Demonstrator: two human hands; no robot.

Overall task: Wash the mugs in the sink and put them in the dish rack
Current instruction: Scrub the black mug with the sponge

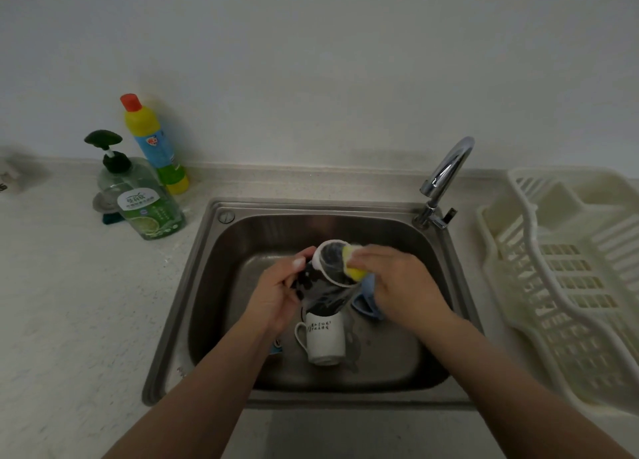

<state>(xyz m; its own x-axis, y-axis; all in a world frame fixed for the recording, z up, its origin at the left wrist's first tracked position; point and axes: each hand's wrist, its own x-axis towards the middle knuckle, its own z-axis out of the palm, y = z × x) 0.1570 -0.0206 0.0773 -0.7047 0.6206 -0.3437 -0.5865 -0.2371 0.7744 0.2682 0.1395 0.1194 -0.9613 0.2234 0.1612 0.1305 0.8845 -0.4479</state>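
My left hand [280,294] grips the black mug [326,285] while my right hand [390,278] pinches the sponge [352,263] at its rim (still soapy). Next, I reckon, a rinse under the tap [446,175], far right.

Your right hand [397,278] covered most of the yellow sponge [352,263] and blurred at the fingers, so its grip could not be read clearly. Your left hand [276,292] hid the near side of the black mug [328,285]. Behind your right wrist, a blue mug [366,299] showed only in part. A small blue-and-orange item [276,347] peeked from under your left forearm, too hidden to identify. The white mug's [326,337] print was too small to read. The dish rack [570,285] ran off the right edge, and a dark object [5,182] on the desk [69,303] was cut off at left.
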